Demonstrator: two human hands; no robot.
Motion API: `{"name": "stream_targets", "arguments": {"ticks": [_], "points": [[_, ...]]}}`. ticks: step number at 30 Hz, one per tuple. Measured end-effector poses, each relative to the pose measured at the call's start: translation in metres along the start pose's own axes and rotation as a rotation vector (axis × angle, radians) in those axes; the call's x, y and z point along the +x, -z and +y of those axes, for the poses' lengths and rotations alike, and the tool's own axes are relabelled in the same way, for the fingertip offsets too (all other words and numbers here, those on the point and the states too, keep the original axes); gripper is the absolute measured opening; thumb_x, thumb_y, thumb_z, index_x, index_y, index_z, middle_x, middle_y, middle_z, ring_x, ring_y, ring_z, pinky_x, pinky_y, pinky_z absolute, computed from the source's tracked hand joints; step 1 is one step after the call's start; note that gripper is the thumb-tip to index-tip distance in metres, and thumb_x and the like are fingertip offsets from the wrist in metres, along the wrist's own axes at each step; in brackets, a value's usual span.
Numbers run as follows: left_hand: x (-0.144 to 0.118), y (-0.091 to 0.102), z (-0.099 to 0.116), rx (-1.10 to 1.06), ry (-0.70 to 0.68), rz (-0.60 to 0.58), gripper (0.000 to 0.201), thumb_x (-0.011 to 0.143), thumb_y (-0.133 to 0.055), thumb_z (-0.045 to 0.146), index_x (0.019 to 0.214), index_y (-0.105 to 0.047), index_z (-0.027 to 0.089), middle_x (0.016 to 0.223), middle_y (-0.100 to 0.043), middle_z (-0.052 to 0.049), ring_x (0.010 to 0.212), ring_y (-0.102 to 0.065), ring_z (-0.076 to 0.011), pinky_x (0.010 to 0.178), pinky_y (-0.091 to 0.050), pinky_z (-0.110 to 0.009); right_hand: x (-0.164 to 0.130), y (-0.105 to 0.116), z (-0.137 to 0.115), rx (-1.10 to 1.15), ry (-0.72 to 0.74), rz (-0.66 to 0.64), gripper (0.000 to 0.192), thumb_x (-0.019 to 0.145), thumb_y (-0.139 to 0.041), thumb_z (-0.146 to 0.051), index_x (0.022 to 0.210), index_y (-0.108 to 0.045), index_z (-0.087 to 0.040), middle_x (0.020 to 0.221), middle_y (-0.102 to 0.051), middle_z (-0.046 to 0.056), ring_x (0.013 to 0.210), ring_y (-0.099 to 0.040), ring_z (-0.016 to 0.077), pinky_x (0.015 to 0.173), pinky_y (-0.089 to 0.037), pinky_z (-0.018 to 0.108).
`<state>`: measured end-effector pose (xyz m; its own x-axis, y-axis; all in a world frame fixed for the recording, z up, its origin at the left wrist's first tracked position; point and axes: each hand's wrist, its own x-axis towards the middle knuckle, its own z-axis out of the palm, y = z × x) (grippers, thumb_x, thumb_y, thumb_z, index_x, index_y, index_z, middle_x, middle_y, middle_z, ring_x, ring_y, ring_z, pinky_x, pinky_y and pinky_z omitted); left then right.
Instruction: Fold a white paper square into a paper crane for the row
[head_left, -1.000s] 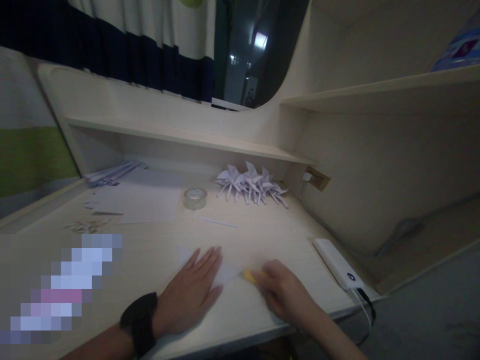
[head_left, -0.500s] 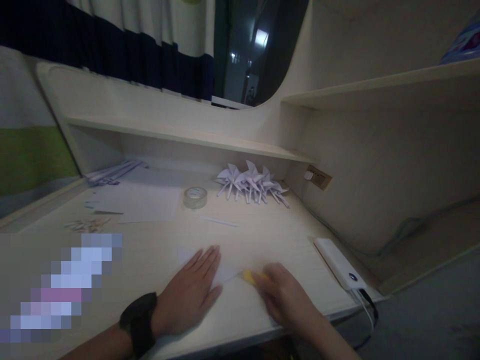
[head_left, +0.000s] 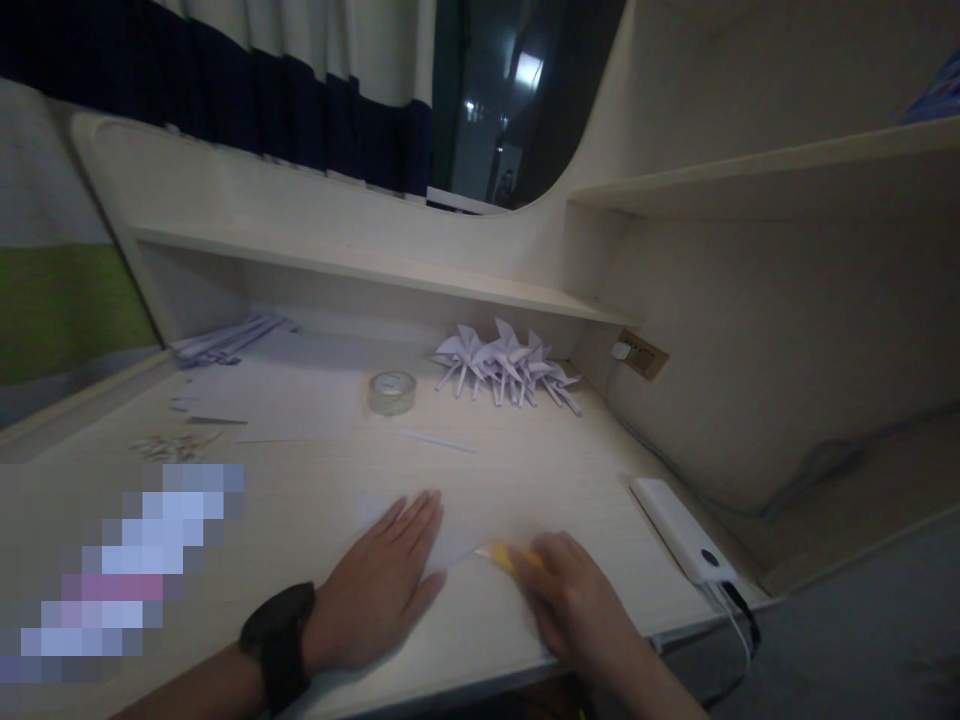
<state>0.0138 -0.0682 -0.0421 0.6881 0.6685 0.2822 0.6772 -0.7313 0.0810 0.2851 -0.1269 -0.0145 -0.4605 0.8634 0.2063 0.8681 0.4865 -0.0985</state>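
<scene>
Near the bench's [head_left: 525,470] front edge, the left hand [head_left: 379,590] lies with fingers flat on a thin, light, easily creased paper sheet [head_left: 457,545], best pinned at its edges, while the right hand [head_left: 577,600] grips a yellow tool [head_left: 504,556].

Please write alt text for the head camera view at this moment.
On a pale wooden desk, the left hand lies flat on a folded white paper while the right hand holds a yellow tool at its edge. Behind are a tape roll, a cluster of white paper pinwheels and a white power bank.
</scene>
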Motion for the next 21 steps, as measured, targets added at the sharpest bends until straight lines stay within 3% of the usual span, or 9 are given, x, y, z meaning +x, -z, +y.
{"name": "stream_targets", "arguments": {"ticks": [6,10,14,18,21], "points": [[-0.001,0.0,0.001,-0.023,0.009,0.024,0.06,0.096,-0.031,0.046,0.145,-0.026,0.012,0.151,-0.025,-0.014,0.139,-0.024,-0.0248,0.113,-0.024,-0.043,-0.004,-0.013,0.0,-0.049,-0.045,0.041,0.056,0.071,-0.053,-0.003,0.123,-0.055,-0.021,0.102,-0.054,0.013,0.09,-0.048,0.0253,0.08,-0.045,0.041],[-0.002,0.001,0.001,-0.061,0.022,0.023,0.061,0.096,-0.032,0.046,0.145,-0.025,0.012,0.151,-0.026,-0.014,0.139,-0.024,-0.0249,0.114,-0.022,-0.041,-0.015,-0.016,0.023,-0.134,-0.15,0.142,0.052,0.073,-0.048,0.0,0.121,-0.057,-0.019,0.095,-0.056,0.013,0.086,-0.05,0.0244,0.077,-0.047,0.038],[-0.002,0.001,0.0,-0.079,0.033,0.006,0.058,0.096,-0.031,0.045,0.145,-0.026,0.014,0.151,-0.028,-0.012,0.138,-0.026,-0.0244,0.113,-0.021,-0.042,-0.028,-0.016,0.041,-0.178,-0.161,0.216,0.042,0.081,-0.05,-0.008,0.121,-0.057,-0.019,0.096,-0.057,0.012,0.086,-0.052,0.0248,0.075,-0.049,0.038],[0.002,0.011,0.003,-0.078,0.064,-0.024,0.056,0.093,-0.038,0.045,0.14,-0.037,0.014,0.147,-0.036,-0.014,0.134,-0.034,-0.0266,0.111,-0.025,-0.043,-0.031,-0.018,0.041,-0.211,-0.169,0.236,0.041,0.083,-0.051,-0.012,0.123,-0.056,-0.019,0.098,-0.059,0.012,0.088,-0.054,0.0257,0.076,-0.051,0.04],[0.011,0.026,0.007,-0.094,0.113,-0.027,0.049,0.085,-0.053,0.039,0.129,-0.049,0.018,0.134,-0.052,-0.012,0.122,-0.046,-0.0289,0.102,-0.034,-0.045,-0.027,-0.02,0.042,-0.208,-0.176,0.287,0.041,0.085,-0.051,-0.016,0.126,-0.054,-0.019,0.098,-0.06,0.013,0.088,-0.055,0.0256,0.076,-0.052,0.039]]}}
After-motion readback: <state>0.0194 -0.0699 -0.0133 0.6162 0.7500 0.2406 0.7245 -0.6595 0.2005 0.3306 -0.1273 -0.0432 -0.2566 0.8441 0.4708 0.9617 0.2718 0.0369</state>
